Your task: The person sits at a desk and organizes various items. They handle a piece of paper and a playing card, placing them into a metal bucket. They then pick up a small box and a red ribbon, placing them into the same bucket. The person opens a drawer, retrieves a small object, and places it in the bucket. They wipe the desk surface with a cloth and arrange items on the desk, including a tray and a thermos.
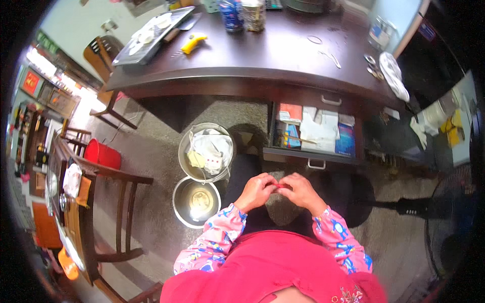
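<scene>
My left hand (258, 191) and my right hand (300, 190) meet above my lap, fingertips together. Between them they pinch a small red item (279, 186), mostly hidden by the fingers; its kind cannot be told. Pink patterned sleeves cover both forearms. Ahead of the hands, a drawer (310, 154) stands pulled out below the dark table, with papers, a white plastic bag (320, 130) and a blue booklet (345, 139) in it. To the left of my hands are a bucket (182, 155) with white cloth or bags inside and a metal basin (176, 202).
On the dark table (235, 57) lie a yellow-handled tool (193, 42), a tray (151, 38) with white pieces, scissors (373, 67), a white cloth (393, 74) and containers. Wooden chairs (125, 212) and a red bucket (102, 153) stand left, a black fan (413, 207) right.
</scene>
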`<state>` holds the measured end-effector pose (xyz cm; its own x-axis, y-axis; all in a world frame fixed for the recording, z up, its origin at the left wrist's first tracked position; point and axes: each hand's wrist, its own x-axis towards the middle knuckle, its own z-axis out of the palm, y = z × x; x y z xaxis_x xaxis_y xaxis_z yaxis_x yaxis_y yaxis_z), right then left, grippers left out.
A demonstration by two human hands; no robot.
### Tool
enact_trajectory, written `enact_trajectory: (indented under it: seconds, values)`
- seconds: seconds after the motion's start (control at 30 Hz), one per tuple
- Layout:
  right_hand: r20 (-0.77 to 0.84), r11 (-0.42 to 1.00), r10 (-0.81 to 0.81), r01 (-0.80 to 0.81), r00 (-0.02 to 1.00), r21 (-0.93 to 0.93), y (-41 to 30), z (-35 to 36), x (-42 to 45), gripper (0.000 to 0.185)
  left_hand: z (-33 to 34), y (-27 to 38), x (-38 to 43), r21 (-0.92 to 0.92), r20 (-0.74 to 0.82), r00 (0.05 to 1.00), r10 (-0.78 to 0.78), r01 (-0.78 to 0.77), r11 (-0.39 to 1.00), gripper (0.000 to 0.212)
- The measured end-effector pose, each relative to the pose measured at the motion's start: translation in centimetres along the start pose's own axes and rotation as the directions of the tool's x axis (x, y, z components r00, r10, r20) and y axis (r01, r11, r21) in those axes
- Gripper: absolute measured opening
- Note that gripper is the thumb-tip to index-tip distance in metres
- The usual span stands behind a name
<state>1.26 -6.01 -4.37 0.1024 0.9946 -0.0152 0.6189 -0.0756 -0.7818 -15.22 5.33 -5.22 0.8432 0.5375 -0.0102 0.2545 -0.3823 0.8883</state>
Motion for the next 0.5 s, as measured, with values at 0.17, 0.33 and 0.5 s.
enact_trajectory:
  seconds: [0.17,0.33,0.5]
  values:
    - [-0.183,0.987,-0.161,0.164,0.970,0.001,-1.3,1.6,0.4,0.022,-1.3,0.7,-0.7,-0.152,-0.036,0.999,-0.037,0.031,0.988,0.012]
    - [0.039,0.961,0.126,-0.132,0.991,0.244,0.3,2.6,-0.4,0.014,0.0,0.0,-0.5,-0.108,-0.105,0.990,0.093,-0.104,0.989,0.011]
    - [0.037,0.852,0.275,-0.261,0.961,0.453,2.6,4.6,-2.3,0.009,-3.6,-2.1,-1.2,-0.312,-0.425,0.884,-0.195,0.060,0.948,0.011]
